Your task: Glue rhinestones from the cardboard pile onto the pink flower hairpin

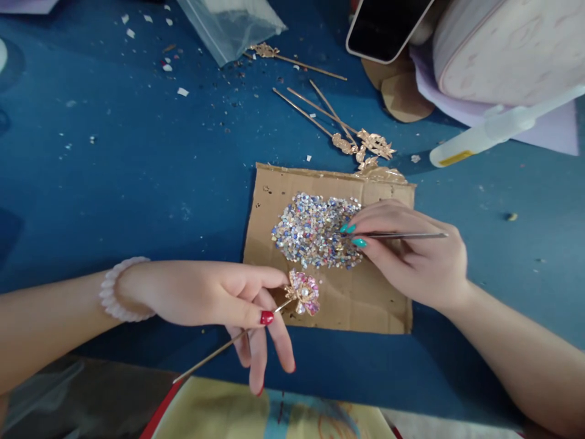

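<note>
My left hand [237,305] holds a gold hairpin [210,355] by its stem, between thumb and fingers. The hairpin's flower head [304,292], set with pink and clear stones round a pearl-like centre, sits over the lower part of a cardboard sheet [356,305]. In my right hand [411,250] are slim metal tweezers [402,235], pinched and pointing left. Their tips reach into a heap of small multicoloured rhinestones [315,231] spread on the cardboard. Whether a stone is between the tips is too small to tell.
Several bare gold hairpins [315,116] lie behind the cardboard. A clear zip bag [233,27] rests at the back, with a phone [388,27] to its right. A white bottle [484,137] and a pale round case [512,52] are at the back right. White scraps [183,92] dot the blue table.
</note>
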A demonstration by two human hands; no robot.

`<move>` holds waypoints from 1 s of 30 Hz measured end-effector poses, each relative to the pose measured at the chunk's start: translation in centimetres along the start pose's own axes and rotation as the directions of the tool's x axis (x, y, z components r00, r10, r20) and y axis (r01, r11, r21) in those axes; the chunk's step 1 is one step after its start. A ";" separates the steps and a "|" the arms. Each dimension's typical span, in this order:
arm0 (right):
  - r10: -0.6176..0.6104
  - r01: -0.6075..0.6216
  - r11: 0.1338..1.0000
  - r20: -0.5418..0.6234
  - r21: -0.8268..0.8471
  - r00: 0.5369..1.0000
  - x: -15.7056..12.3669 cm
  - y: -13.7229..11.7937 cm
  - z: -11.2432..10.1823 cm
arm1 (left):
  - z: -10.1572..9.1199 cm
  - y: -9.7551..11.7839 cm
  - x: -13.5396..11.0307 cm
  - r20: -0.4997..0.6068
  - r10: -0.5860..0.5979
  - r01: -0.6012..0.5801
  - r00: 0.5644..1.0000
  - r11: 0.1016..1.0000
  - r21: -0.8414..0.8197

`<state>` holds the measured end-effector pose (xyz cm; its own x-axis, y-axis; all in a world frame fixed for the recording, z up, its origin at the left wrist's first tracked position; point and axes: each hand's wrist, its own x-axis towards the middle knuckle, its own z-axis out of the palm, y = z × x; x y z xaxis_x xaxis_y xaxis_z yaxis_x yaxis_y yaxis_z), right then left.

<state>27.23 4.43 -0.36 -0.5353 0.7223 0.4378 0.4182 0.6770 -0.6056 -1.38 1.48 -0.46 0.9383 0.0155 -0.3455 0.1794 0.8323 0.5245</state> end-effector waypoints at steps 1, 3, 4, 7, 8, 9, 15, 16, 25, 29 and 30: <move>-0.001 0.001 1.000 0.000 0.000 1.000 0.0 0.0 0.0 | 0.0 0.1 0.0 0.000 0.001 -0.001 1.000 1.000 0.004; 0.003 -0.003 1.000 0.002 0.004 1.000 0.1 0.0 0.0 | 0.0 0.2 0.1 0.011 0.009 -0.009 1.000 1.000 0.013; 0.008 -0.008 1.000 0.004 0.005 1.000 0.1 -0.1 0.0 | 0.0 0.3 0.1 0.021 0.011 -0.011 1.000 1.000 0.016; 0.011 -0.011 1.000 0.006 0.009 1.000 0.1 0.0 0.0 | 0.0 0.3 0.1 0.035 0.015 -0.016 0.999 1.000 0.013; 0.010 -0.010 1.000 0.006 0.008 1.000 0.1 0.0 0.0 | 0.0 0.3 0.1 0.034 0.013 -0.014 0.999 1.000 0.008; 0.010 -0.010 1.000 0.006 0.008 1.000 0.0 0.0 0.0 | 0.0 0.2 0.1 0.029 0.012 -0.012 1.000 1.000 0.002; 0.015 -0.015 0.999 0.000 0.029 1.000 -0.1 0.1 0.0 | -0.1 0.0 0.1 0.042 0.048 -0.048 0.998 0.999 -0.012; 0.019 -0.019 0.999 0.001 0.030 1.000 -0.1 0.1 0.0 | -0.1 0.0 0.1 0.057 0.049 -0.048 0.997 0.999 -0.010; 0.035 -0.035 0.999 0.001 0.025 0.999 -0.2 0.1 0.0 | 0.0 -0.2 -0.1 0.010 0.033 -0.033 0.999 0.999 -0.015; 0.026 -0.026 0.999 0.004 0.030 1.000 -0.2 0.2 0.0 | 0.1 -0.2 0.0 -0.018 0.018 -0.018 1.000 1.000 -0.007; 0.026 -0.026 0.999 0.005 0.030 1.000 -0.2 0.2 0.0 | 0.1 -0.2 0.0 -0.021 0.014 -0.014 1.000 1.000 -0.010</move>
<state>27.44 4.42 -0.62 -0.5284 0.7387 0.4185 0.4100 0.6537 -0.6361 -1.38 1.24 -0.48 0.9345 0.0387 -0.3540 0.1631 0.8372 0.5220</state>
